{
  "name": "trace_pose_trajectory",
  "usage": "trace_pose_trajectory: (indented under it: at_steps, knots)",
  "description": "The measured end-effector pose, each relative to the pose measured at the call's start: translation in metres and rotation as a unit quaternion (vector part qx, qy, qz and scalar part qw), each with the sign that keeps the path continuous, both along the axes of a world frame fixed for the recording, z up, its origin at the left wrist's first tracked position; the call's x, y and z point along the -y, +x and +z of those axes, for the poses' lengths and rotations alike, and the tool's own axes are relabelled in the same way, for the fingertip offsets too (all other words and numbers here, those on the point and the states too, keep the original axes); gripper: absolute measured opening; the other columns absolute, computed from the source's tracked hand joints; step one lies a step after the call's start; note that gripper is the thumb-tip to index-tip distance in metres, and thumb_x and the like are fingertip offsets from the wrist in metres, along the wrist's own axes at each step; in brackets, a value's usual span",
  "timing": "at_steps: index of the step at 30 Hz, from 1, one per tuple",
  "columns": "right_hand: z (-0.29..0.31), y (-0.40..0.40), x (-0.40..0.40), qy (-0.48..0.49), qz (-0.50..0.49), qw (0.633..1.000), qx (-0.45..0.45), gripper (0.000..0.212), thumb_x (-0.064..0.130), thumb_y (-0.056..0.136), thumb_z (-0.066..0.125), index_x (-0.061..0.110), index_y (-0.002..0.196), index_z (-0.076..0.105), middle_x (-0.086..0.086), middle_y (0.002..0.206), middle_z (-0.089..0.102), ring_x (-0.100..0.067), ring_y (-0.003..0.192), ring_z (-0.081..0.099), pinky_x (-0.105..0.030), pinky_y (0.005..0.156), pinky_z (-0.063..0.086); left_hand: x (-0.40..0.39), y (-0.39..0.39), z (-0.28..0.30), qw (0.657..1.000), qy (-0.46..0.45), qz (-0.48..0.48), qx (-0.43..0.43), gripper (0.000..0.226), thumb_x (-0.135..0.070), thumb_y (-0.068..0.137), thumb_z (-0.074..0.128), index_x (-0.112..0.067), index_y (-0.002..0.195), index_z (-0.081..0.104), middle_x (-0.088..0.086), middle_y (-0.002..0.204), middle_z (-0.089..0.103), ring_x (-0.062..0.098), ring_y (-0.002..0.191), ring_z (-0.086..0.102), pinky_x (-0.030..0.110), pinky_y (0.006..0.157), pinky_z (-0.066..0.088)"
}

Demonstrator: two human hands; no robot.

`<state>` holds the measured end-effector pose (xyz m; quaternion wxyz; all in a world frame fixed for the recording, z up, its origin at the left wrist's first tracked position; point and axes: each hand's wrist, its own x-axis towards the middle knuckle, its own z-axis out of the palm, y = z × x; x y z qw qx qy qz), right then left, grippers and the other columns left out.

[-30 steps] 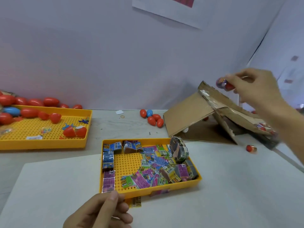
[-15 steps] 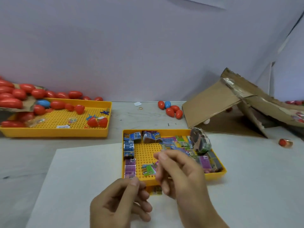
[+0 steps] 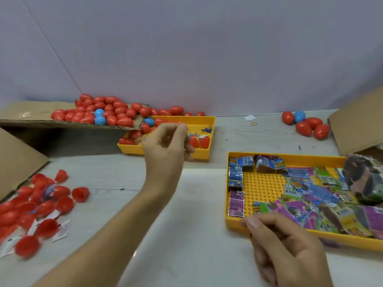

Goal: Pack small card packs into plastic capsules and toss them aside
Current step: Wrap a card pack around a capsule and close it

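Pale tabletop [image 3: 107,179] against a plain lilac wall; cardboard flaps at both edges. Left hand [image 3: 165,146] raised over the far yellow tray [image 3: 207,154], fingertips drawn together as in a pinch; whether anything sits between them, cannot tell. Right hand [image 3: 284,245] low at the near rim of the near yellow tray [image 3: 234,221], fingers loosely curled, thumb on the rim, nothing visibly held.

Card packs [image 3: 315,193] heaped in that near tray, directly ahead of the right fingertips: glossy little wrappers in purple, blue and green, a few stood in a row along the tray's left wall, long axes running away from the viewer. Right hand clearly nearer to these.

Red capsule halves [image 3: 199,140] in the far tray just right of the left hand. More loose halves [image 3: 80,194] and paper slips well to the left; closed red and blue capsules [image 3: 116,114] piled on cardboard behind.

Likely next: pack with the right, capsule half with the left.
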<state>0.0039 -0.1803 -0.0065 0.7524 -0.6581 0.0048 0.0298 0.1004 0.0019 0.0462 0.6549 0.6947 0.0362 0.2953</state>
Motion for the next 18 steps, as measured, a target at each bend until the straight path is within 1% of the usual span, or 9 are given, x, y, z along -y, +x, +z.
trace_pose_trajectory:
  at_steps: [3, 5, 7, 8, 10, 13, 15, 17, 18]
  knots:
    - [0.006, 0.001, 0.000, 0.059, -0.012, 0.998, -0.031, 0.017, 0.028, 0.065, 0.069, 0.012, 0.064, 0.074, -0.011, 0.041, 0.045, -0.014, 0.035, 0.038, -0.019, 0.035, 0.032, -0.047, 0.073, 0.018, 0.985, 0.097, 0.102, -0.098, 0.014, -0.002, 0.093, 0.055, -0.011, 0.095, 0.066, 0.006, 0.086, 0.067, 0.022, 0.079, 0.066, 0.038, 0.068, 0.057]
    - [0.012, 0.001, -0.001, 0.063, -0.020, 0.998, -0.017, 0.022, 0.031, 0.052, 0.071, 0.011, 0.061, 0.074, -0.007, 0.039, 0.046, -0.010, 0.034, 0.038, -0.015, 0.036, 0.031, -0.073, 0.113, 0.021, 0.956, 0.198, 0.139, -0.166, 0.026, -0.001, 0.091, 0.052, -0.007, 0.109, 0.069, 0.013, 0.108, 0.069, 0.024, 0.098, 0.065, 0.034, 0.079, 0.053]
    - [0.014, 0.001, -0.003, 0.059, -0.017, 0.998, -0.025, 0.019, 0.031, 0.049, 0.072, 0.014, 0.057, 0.074, -0.005, 0.038, 0.047, -0.005, 0.034, 0.037, -0.012, 0.036, 0.029, -0.084, 0.145, 0.021, 0.919, 0.304, 0.150, -0.203, 0.031, -0.003, 0.091, 0.051, -0.003, 0.117, 0.068, 0.017, 0.119, 0.068, 0.028, 0.111, 0.062, 0.035, 0.091, 0.051]
    - [0.015, 0.004, -0.004, 0.049, -0.011, 0.998, -0.027, 0.014, 0.030, 0.051, 0.073, 0.016, 0.054, 0.074, -0.004, 0.038, 0.047, -0.003, 0.035, 0.038, -0.010, 0.037, 0.028, -0.084, 0.159, 0.020, 0.900, 0.346, 0.147, -0.220, 0.030, -0.006, 0.091, 0.053, -0.001, 0.116, 0.068, 0.019, 0.119, 0.068, 0.032, 0.113, 0.062, 0.038, 0.093, 0.051]
    - [0.012, 0.008, -0.003, 0.023, 0.000, 0.999, -0.028, 0.011, 0.032, 0.054, 0.075, 0.022, 0.051, 0.073, -0.003, 0.040, 0.047, 0.001, 0.036, 0.039, -0.009, 0.038, 0.028, -0.079, 0.183, 0.016, 0.852, 0.422, 0.140, -0.275, 0.027, -0.019, 0.090, 0.060, 0.000, 0.106, 0.070, 0.024, 0.110, 0.069, 0.038, 0.108, 0.063, 0.042, 0.086, 0.050]
    - [0.007, 0.012, 0.002, 0.008, 0.062, 0.997, -0.049, 0.024, 0.054, 0.050, 0.067, 0.032, 0.056, 0.073, 0.002, 0.044, 0.050, 0.000, 0.040, 0.043, -0.009, 0.045, 0.031, -0.068, 0.204, -0.001, 0.774, 0.503, 0.161, -0.350, 0.044, -0.044, 0.086, 0.069, -0.004, 0.106, 0.067, 0.024, 0.111, 0.067, 0.042, 0.111, 0.060, 0.043, 0.087, 0.049]
    - [0.006, 0.014, 0.002, -0.029, 0.076, 0.995, -0.052, 0.023, 0.062, 0.053, 0.065, 0.043, 0.063, 0.072, 0.009, 0.046, 0.051, 0.001, 0.044, 0.046, -0.009, 0.049, 0.034, -0.065, 0.213, -0.012, 0.756, 0.516, 0.207, -0.346, 0.044, -0.044, 0.086, 0.069, -0.005, 0.105, 0.067, 0.023, 0.112, 0.067, 0.043, 0.113, 0.058, 0.045, 0.093, 0.047]
    - [0.004, 0.015, 0.002, -0.034, 0.048, 0.997, -0.051, 0.009, 0.052, 0.061, 0.074, 0.044, 0.062, 0.072, 0.009, 0.046, 0.051, 0.000, 0.044, 0.045, -0.010, 0.049, 0.033, -0.063, 0.214, -0.016, 0.756, 0.522, 0.239, -0.314, 0.042, -0.044, 0.086, 0.067, -0.004, 0.096, 0.070, 0.025, 0.104, 0.069, 0.043, 0.105, 0.061, 0.046, 0.094, 0.048]
    - [0.002, 0.016, 0.002, -0.025, 0.038, 0.998, -0.050, 0.009, 0.044, 0.066, 0.078, 0.041, 0.060, 0.072, 0.007, 0.046, 0.051, -0.001, 0.043, 0.044, -0.011, 0.048, 0.033, -0.061, 0.212, -0.014, 0.768, 0.522, 0.242, -0.281, 0.041, -0.044, 0.086, 0.066, -0.003, 0.088, 0.070, 0.026, 0.095, 0.069, 0.043, 0.098, 0.063, 0.046, 0.090, 0.050]
